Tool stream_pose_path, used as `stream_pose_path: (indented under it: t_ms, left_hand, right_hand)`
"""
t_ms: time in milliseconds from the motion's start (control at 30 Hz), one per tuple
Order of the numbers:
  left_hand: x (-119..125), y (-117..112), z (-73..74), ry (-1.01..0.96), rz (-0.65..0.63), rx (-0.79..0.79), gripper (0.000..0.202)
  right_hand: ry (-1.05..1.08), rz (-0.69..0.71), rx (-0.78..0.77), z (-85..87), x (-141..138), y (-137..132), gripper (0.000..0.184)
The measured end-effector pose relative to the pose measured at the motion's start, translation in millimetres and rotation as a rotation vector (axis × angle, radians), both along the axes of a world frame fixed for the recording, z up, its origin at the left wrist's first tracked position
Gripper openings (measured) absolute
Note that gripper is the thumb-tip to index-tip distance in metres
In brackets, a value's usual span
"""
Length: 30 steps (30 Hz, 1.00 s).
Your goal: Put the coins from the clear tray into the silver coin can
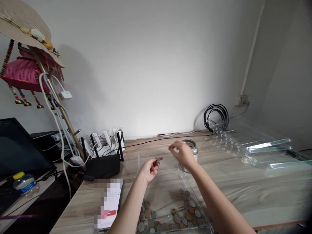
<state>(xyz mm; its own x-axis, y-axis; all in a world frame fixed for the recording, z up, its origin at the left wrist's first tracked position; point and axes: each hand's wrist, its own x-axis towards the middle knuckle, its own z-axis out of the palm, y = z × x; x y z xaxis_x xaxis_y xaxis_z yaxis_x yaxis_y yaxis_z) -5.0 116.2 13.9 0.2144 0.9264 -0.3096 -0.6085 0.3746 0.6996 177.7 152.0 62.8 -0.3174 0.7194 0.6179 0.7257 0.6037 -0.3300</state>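
My left hand [149,169] is raised over a clear plastic tray [168,182], its fingers closed on a small coin [158,160] at the fingertips. My right hand [182,153] hovers just in front of a small metal tin [191,148] at the tray's far right, fingers curled and pinched together; what they hold, if anything, is too small to name. Several coins [185,214] lie loose in the near end of the tray, silver and copper coloured.
A black router [103,164] and white power strips with cables sit at the back left. A phone [109,203] lies by the tray's left. Clear acrylic sheets [253,146] lie at the right, a cable coil [216,116] behind. A monitor [17,146] and bottle [24,183] stand far left.
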Motion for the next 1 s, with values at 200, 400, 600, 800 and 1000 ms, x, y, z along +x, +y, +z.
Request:
stream_pose_path:
  t_ms: [200,400,600,800,1000]
  left_hand:
    - [3,1,-0.1,0.03,0.052,-0.037,0.016]
    - [0,1,-0.7,-0.053,-0.013,0.001,0.024]
    - [-2,0,0.6,-0.096,0.093,-0.022,0.023]
    - [0,-3,2.8,-0.111,0.065,0.014,0.024]
    - [-1,-2,-0.3,-0.134,0.052,0.037,0.028]
  right_hand:
    - [-0.115,0.202,-0.173,-22.5,-49,-19,0.016]
    - [-0.004,-0.006,-0.033,-2.5,-15,-8,0.016]
    - [-0.043,-0.418,-0.066,15.9,49,20,0.019]
    - [-0.076,-0.459,-0.185,16.3,56,30,0.022]
    - [-0.064,-0.371,0.008,16.3,47,23,0.025]
